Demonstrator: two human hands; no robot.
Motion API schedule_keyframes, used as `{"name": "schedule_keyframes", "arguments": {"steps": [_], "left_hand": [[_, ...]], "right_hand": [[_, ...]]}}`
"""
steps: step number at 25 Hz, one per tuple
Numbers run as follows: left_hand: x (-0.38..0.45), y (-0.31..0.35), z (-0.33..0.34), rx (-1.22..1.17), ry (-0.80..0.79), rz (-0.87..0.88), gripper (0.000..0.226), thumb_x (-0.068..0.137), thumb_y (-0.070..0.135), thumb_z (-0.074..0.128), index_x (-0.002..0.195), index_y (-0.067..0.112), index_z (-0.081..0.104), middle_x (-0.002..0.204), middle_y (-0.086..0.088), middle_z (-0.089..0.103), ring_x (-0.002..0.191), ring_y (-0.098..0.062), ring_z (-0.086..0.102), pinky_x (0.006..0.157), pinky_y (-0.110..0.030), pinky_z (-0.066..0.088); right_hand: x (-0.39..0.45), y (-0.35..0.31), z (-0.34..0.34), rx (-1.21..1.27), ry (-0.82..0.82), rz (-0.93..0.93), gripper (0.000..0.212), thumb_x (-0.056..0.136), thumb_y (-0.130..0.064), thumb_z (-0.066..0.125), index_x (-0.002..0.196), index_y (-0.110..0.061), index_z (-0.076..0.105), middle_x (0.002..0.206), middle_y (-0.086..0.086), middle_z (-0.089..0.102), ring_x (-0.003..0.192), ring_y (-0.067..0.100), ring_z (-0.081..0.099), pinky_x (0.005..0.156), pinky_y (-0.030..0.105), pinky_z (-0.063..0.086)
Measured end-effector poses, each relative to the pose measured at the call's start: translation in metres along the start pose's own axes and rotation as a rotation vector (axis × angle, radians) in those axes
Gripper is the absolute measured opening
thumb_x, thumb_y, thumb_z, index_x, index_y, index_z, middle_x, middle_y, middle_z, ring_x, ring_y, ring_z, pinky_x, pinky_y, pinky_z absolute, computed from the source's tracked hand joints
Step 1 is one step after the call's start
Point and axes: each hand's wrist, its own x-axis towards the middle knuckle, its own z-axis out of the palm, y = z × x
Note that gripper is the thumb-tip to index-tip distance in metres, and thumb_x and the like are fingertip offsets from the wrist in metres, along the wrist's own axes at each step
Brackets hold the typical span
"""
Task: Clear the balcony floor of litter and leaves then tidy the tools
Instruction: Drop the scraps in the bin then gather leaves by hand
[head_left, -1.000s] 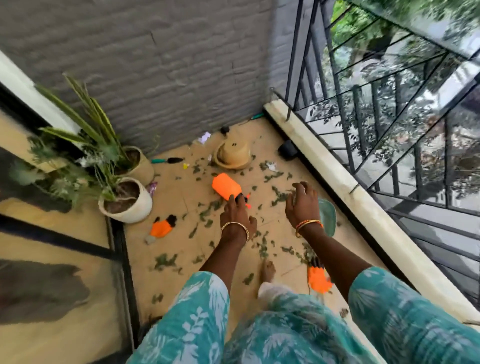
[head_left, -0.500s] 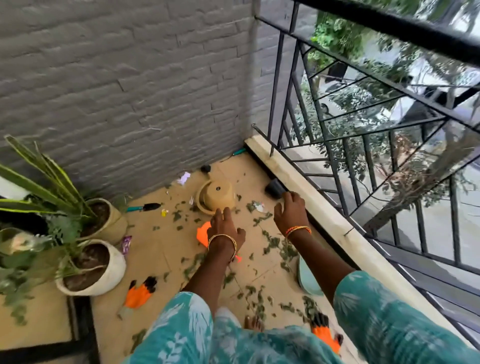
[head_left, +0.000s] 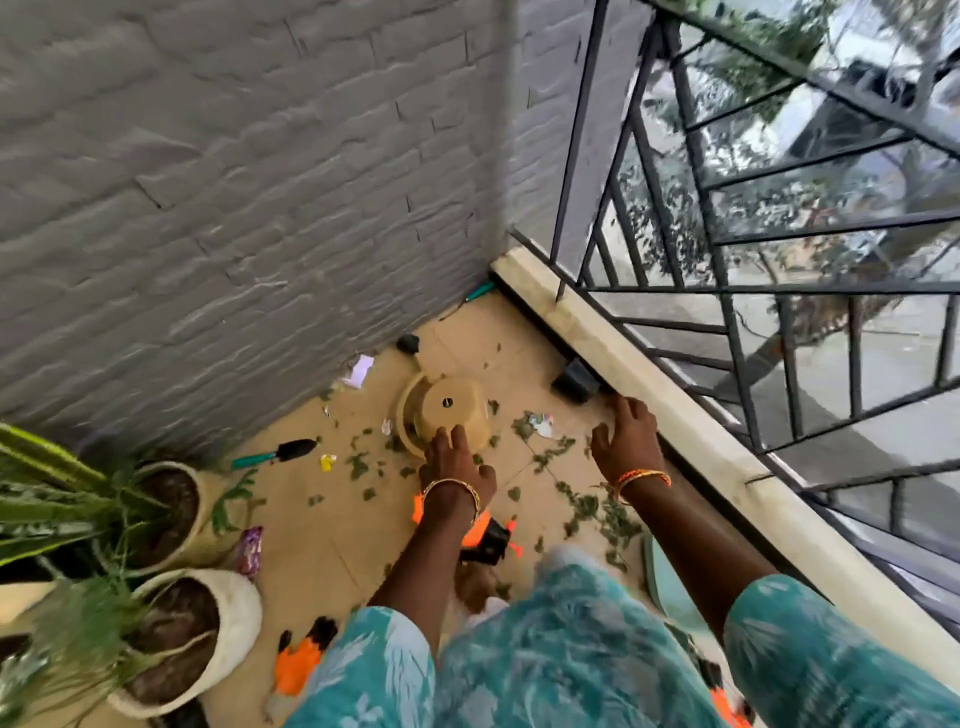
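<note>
1. Balcony floor, tan tiles, w/ green leaves scattered near the railing side, plus paper litter by the brick wall.
2. Left hand: fingers straight, tips at an overturned tan pot; contact unclear.
3. Right hand: fingers spread, holding nothing, beside the ledge.
4. Hands apart.
5. Tools: trowel near potted plants; orange glove at bottom.
</note>
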Motion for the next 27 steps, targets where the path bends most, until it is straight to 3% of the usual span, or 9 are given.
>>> {"name": "schedule_keyframes", "arguments": {"steps": [3,8,15,19,24,27], "left_hand": [[0.044,-0.003,-0.002,0.005,-0.056,-0.020,0.069,0.089,0.031,0.053,0.148,0.014,0.021,0.155,-0.008,0.018,0.139,-0.031,0.026,0.106,-0.044,0.034],[0.149,-0.010,0.039,0.060,-0.114,-0.021,0.062,0.088,0.028,0.052,0.143,0.014,0.028,0.150,-0.008,0.026,0.136,-0.029,0.029,0.102,-0.041,0.036],[0.375,0.002,0.194,0.073,-0.160,0.132,0.050,0.092,0.024,0.048,0.139,0.014,0.036,0.147,-0.006,0.029,0.134,-0.026,0.029,0.104,-0.038,0.034],[0.454,0.021,0.287,0.090,-0.175,0.255,0.042,0.092,0.020,0.048,0.133,0.013,0.042,0.143,-0.007,0.034,0.131,-0.027,0.032,0.104,-0.040,0.035],[0.510,0.033,0.369,0.215,-0.316,0.259,0.044,0.094,0.021,0.051,0.135,0.012,0.040,0.137,-0.012,0.039,0.127,-0.031,0.040,0.100,-0.042,0.038],[0.536,0.029,0.391,0.234,-0.364,0.224,0.045,0.093,0.023,0.053,0.134,0.009,0.040,0.136,-0.015,0.045,0.125,-0.033,0.045,0.098,-0.042,0.041]], "right_hand": [[0.036,0.007,0.033,0.004,-0.067,0.073,0.033,0.079,-0.003,0.061,0.110,0.006,0.058,0.119,0.027,0.052,0.105,0.042,0.050,0.090,0.040,0.041],[0.124,0.045,0.136,-0.055,-0.231,0.150,0.034,0.080,-0.004,0.059,0.113,0.005,0.059,0.122,0.025,0.051,0.110,0.041,0.049,0.092,0.038,0.043],[0.242,0.161,0.362,-0.072,-0.371,0.153,0.035,0.081,-0.002,0.057,0.115,0.003,0.059,0.124,0.022,0.050,0.114,0.038,0.049,0.095,0.038,0.042],[0.268,0.233,0.465,-0.058,-0.434,0.190,0.039,0.079,-0.001,0.058,0.118,-0.002,0.057,0.124,0.019,0.050,0.115,0.036,0.046,0.094,0.033,0.038],[0.278,0.294,0.530,-0.145,-0.414,0.073,0.055,0.080,-0.015,0.067,0.131,-0.008,0.047,0.130,0.018,0.046,0.115,0.036,0.044,0.094,0.039,0.041],[0.285,0.309,0.540,-0.094,-0.318,0.031,0.035,0.082,-0.014,0.066,0.116,-0.007,0.062,0.112,0.019,0.058,0.102,0.036,0.052,0.084,0.035,0.042]]}}
